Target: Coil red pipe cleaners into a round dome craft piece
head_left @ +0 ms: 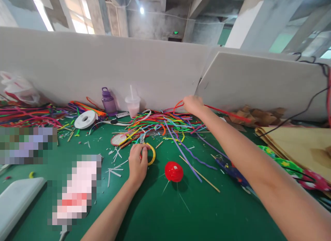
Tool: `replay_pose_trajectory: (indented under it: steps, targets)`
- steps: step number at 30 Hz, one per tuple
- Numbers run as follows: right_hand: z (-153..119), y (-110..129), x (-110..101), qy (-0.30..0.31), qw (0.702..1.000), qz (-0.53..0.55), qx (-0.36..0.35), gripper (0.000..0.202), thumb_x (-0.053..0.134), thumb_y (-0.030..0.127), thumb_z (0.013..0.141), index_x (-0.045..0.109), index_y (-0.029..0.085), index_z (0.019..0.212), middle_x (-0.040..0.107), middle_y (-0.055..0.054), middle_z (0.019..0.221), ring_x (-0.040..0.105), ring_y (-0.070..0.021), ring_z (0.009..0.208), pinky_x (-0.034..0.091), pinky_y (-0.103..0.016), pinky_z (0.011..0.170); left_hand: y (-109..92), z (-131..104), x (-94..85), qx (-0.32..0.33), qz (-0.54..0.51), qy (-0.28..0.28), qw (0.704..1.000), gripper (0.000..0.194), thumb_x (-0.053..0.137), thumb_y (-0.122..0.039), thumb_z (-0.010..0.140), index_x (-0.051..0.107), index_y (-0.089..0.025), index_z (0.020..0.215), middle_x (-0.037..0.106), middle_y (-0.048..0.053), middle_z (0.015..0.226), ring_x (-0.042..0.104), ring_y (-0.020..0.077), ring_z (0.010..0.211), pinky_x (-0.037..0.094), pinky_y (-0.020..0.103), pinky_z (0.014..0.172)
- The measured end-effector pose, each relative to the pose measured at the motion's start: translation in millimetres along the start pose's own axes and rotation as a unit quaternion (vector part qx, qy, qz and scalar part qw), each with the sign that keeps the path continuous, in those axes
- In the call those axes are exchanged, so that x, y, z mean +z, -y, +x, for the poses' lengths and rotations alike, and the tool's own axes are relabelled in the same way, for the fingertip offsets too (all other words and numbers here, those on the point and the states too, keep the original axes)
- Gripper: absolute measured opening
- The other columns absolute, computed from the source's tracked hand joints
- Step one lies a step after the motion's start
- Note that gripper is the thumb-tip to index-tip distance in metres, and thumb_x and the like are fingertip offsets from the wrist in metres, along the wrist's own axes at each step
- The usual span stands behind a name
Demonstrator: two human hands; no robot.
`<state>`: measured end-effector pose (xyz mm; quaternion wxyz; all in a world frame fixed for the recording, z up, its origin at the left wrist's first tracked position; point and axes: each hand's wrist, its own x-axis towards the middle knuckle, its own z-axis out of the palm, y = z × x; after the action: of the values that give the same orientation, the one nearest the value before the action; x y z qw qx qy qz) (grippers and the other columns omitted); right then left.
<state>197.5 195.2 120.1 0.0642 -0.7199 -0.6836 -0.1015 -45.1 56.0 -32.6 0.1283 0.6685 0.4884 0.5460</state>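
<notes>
My left hand (138, 163) is closed around the handles of a pair of scissors with a yellow grip (152, 154), low over the green table. Farther out, at the back, my right hand (193, 104) is closed on a red pipe cleaner (227, 113), which sticks out to the right of the fist. Beneath and left of that hand lies a loose pile of colourful pipe cleaners (155, 120). A shiny red round object (174, 171) sits on the table to the right of my left hand.
A purple bottle (109, 103), a lidded cup with a straw (132, 104) and a white spool (85, 119) stand along the back left. A thin stick (204, 177) and white scraps lie mid-table. Brown paper (297, 141) is at the right, beside patterned fabric.
</notes>
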Motion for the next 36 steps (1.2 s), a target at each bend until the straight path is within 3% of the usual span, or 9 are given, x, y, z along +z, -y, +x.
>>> replay_pose_trajectory:
  steps: [3, 6, 11, 14, 17, 20, 26, 30, 36]
  targets:
    - [-39, -7, -15, -0.033, 0.997, 0.03, -0.055, 0.033, 0.045, 0.009, 0.088, 0.071, 0.013, 0.108, 0.071, -0.017, 0.106, 0.065, -0.0252, 0.098, 0.047, -0.033, 0.083, -2, 0, 0.4, 0.018, 0.007, 0.016, 1.0, 0.026, 0.04, -0.027, 0.093, 0.061, -0.02, 0.079, 0.067, 0.004, 0.085, 0.058, 0.0201, 0.088, 0.042, 0.033, 0.084]
    - [-94, -9, -16, -0.136, 0.968, 0.159, -0.138, 0.04, 0.041, 0.006, 0.087, 0.07, 0.018, 0.111, 0.072, -0.009, 0.101, 0.065, -0.02, 0.086, 0.046, -0.03, 0.076, -9, -3, 0.1, 0.045, -0.019, 0.056, 0.997, 0.027, 0.04, -0.03, 0.094, 0.064, -0.019, 0.087, 0.068, 0.006, 0.091, 0.058, 0.0212, 0.094, 0.042, 0.035, 0.088]
    - [-186, 1, 13, -0.167, 0.938, 0.279, -0.116, 0.025, 0.045, 0.025, 0.094, 0.068, 0.019, 0.102, 0.069, -0.004, 0.073, 0.061, -0.0178, 0.061, 0.043, -0.029, 0.061, -29, -13, -3.4, 0.048, -0.141, 0.278, 0.949, 0.04, 0.047, -0.041, 0.091, 0.057, -0.022, 0.125, 0.066, 0.007, 0.12, 0.056, 0.0231, 0.116, 0.039, 0.036, 0.101]
    - [-217, 4, 39, -0.199, 0.914, 0.312, -0.164, 0.025, 0.042, 0.022, 0.094, 0.067, 0.018, 0.094, 0.068, -0.006, 0.079, 0.064, -0.0199, 0.074, 0.046, -0.031, 0.069, -36, -16, -4.8, 0.033, -0.132, 0.335, 0.932, 0.047, 0.053, -0.044, 0.088, 0.055, -0.023, 0.13, 0.067, 0.007, 0.119, 0.059, 0.0241, 0.112, 0.041, 0.036, 0.099]
    - [-228, 3, 60, -0.221, 0.889, 0.348, -0.2, 0.033, 0.036, 0.013, 0.093, 0.063, 0.019, 0.111, 0.067, -0.007, 0.088, 0.064, -0.0188, 0.084, 0.049, -0.03, 0.075, -35, -14, -6.0, 0.051, -0.082, 0.307, 0.947, 0.045, 0.055, -0.045, 0.086, 0.06, -0.022, 0.124, 0.069, 0.008, 0.113, 0.059, 0.0245, 0.108, 0.042, 0.037, 0.097]
    - [-231, 1, 73, -0.233, 0.891, 0.334, -0.201, 0.037, 0.036, 0.007, 0.09, 0.062, 0.02, 0.112, 0.066, -0.008, 0.094, 0.064, -0.0199, 0.089, 0.05, -0.033, 0.078, -33, -11, -6.3, 0.051, -0.056, 0.287, 0.955, 0.044, 0.056, -0.045, 0.085, 0.062, -0.021, 0.121, 0.069, 0.006, 0.097, 0.061, 0.0224, 0.096, 0.044, 0.036, 0.091]
    - [-234, 3, 80, -0.253, 0.898, 0.303, -0.196, 0.033, 0.038, 0.005, 0.086, 0.064, 0.015, 0.102, 0.066, -0.011, 0.094, 0.062, -0.0238, 0.092, 0.05, -0.038, 0.081, -36, -11, 1.0, -0.105, -0.154, 0.368, 0.911, 0.042, 0.067, -0.045, 0.075, 0.07, -0.018, 0.106, 0.071, 0.005, 0.084, 0.061, 0.0182, 0.073, 0.047, 0.03, 0.069]
    - [-234, 7, 81, -0.254, 0.889, 0.343, -0.167, 0.031, 0.037, 0.007, 0.086, 0.064, 0.015, 0.099, 0.066, -0.01, 0.088, 0.063, -0.0226, 0.085, 0.05, -0.036, 0.076, -39, -11, 2.5, -0.164, -0.253, 0.317, 0.899, 0.043, 0.074, -0.041, 0.07, 0.07, -0.018, 0.107, 0.069, 0.003, 0.077, 0.06, 0.0154, 0.07, 0.046, 0.027, 0.068]
    - [-235, 9, 74, -0.184, 0.828, 0.527, -0.058, 0.016, 0.047, 0.022, 0.087, 0.063, 0.019, 0.084, 0.067, -0.003, 0.073, 0.063, -0.0176, 0.067, 0.049, -0.029, 0.062, -37, -9, 1.9, -0.207, -0.374, 0.226, 0.875, 0.049, 0.076, -0.035, 0.07, 0.067, -0.02, 0.115, 0.065, 0.001, 0.074, 0.06, 0.013, 0.07, 0.047, 0.027, 0.072]
